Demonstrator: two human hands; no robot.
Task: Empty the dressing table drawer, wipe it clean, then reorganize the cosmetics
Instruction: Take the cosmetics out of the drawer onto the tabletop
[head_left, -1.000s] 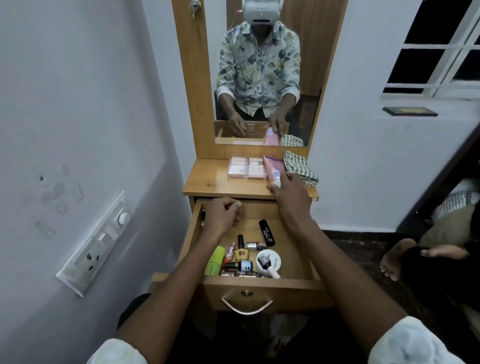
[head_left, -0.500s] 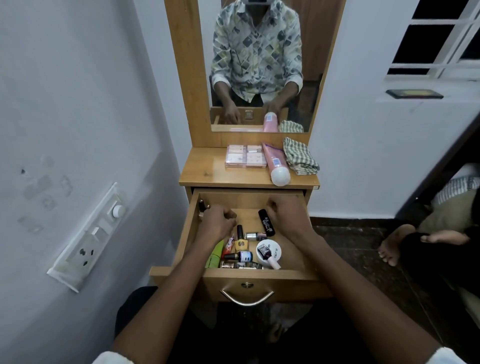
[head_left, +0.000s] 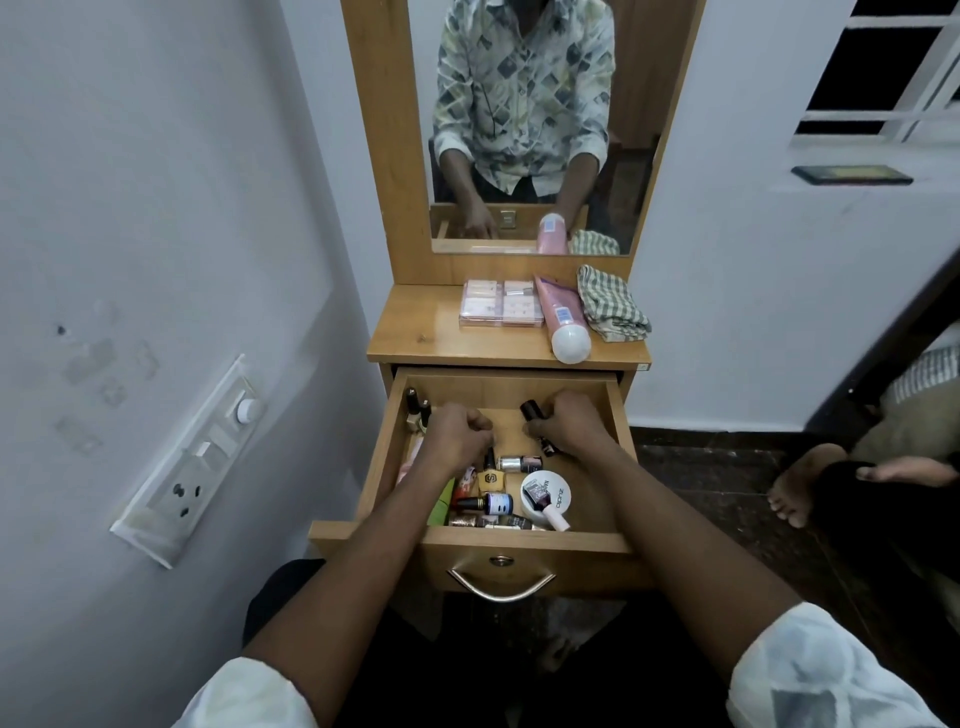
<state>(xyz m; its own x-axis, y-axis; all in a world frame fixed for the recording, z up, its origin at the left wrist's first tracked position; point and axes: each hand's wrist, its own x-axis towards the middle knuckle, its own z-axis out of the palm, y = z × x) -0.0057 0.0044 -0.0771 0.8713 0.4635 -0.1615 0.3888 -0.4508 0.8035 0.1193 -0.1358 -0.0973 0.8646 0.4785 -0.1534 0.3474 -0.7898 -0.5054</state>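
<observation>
Both forearms are stretched forward. The left grip (head_left: 457, 436) is curled (contents hidden); a black tube (head_left: 531, 411) is held in the right grip (head_left: 566, 423).

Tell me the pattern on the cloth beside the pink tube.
The cloth has green-and-white checks, clearest in the head view.

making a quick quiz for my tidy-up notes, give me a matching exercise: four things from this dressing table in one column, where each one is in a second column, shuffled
Things
1. pink tube
2. checked cloth
3. white round jar
4. black tube

Places
A. in the drawer, near its front right
B. folded at the right end of the tabletop
C. held in the right hand, inside the drawer
D. lying on the tabletop, white cap at the front edge

Pairs: 1-D, 2-B, 3-A, 4-C
</observation>
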